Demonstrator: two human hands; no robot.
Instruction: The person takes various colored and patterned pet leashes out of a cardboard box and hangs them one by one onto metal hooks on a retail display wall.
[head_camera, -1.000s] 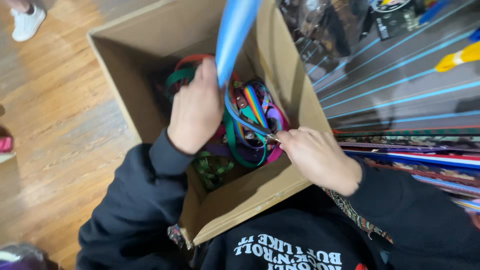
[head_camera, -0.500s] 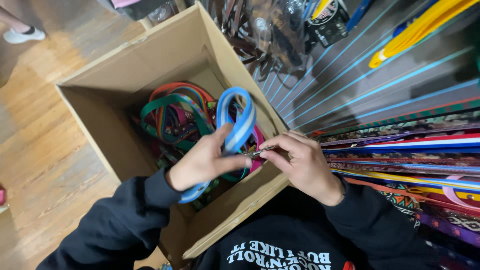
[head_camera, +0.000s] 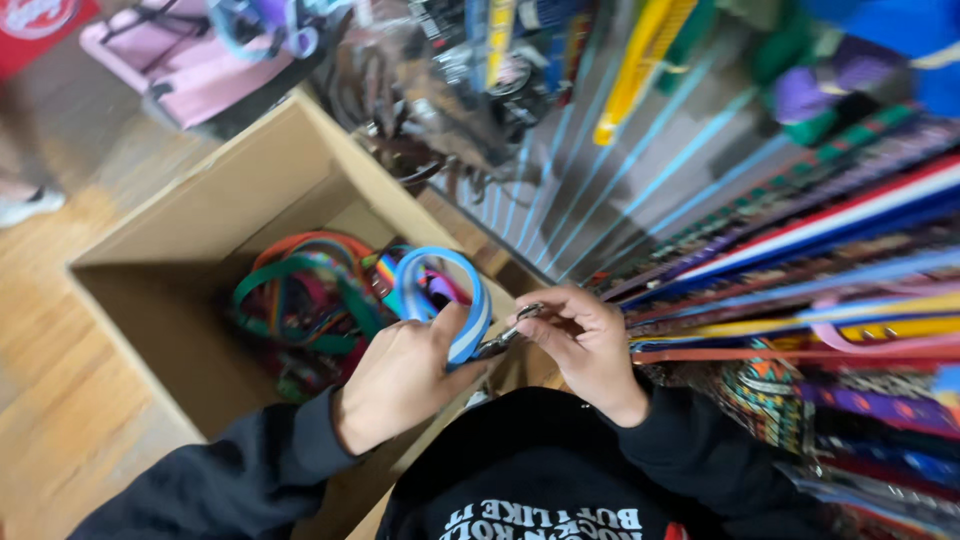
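Observation:
My left hand (head_camera: 405, 375) grips a light blue strap (head_camera: 455, 300) that loops up above the fingers. Its metal clip (head_camera: 515, 325) is pinched between the fingers of my right hand (head_camera: 580, 345). Both hands hover over the near right corner of an open cardboard box (head_camera: 190, 235). Inside the box lies a tangle of coloured straps (head_camera: 300, 300) in green, orange and red.
To the right hang several rows of coloured straps (head_camera: 820, 260) on a slatted wall (head_camera: 600, 190). A pink bag (head_camera: 170, 60) lies on the wooden floor (head_camera: 50, 390) beyond the box. Another person's shoe (head_camera: 30, 205) shows at the far left.
The blue strap has come up out of the box and now loops between my hands. My right hand has taken hold of its clip. The view has swung right toward the wall.

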